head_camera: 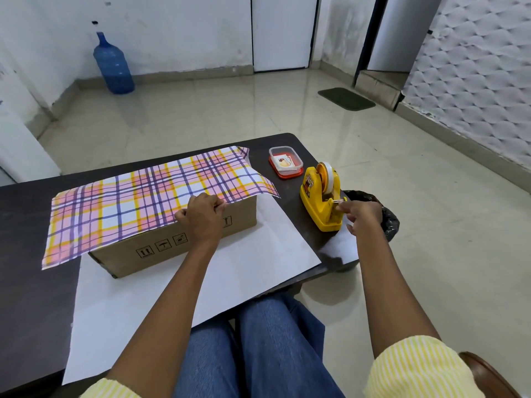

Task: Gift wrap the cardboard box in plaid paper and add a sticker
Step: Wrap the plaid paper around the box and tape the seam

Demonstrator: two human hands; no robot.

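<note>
At the far left of the dark table (26, 282), the plaid paper (120, 208) overhangs the cardboard box (172, 251) and droops a little at its free corner. That suggests a thin, limp sheet that creases and tears easily. It is best held by an edge and kept flat against the box, not pulled from the middle. The box lies lengthwise near the table's middle, on the white underside (235, 271) of the same sheet, which spreads toward the person. The far part of the sheet is folded over the box's top. The box looks stiff and probably light, so it gives a firm surface to press against but may slide on the smooth paper if pushed sideways.

The left hand (201, 218) sits at the box's top front edge with its fingers curled, pinning the plaid edge there. Farther right is a small clear container (286, 162) on a red lid, with stickers inside. Beside it is a yellow tape dispenser (323, 202). The right hand (363, 218) reaches its cutter with forefinger and thumb brought together and the other fingers loosely bent. Whether they have caught the tape end cannot be told. A black bin bag (388, 219) shows behind that hand.

In all there is one box, one sheet of paper, one dispenser with one roll and one container. The stickers inside it cannot be counted.
</note>
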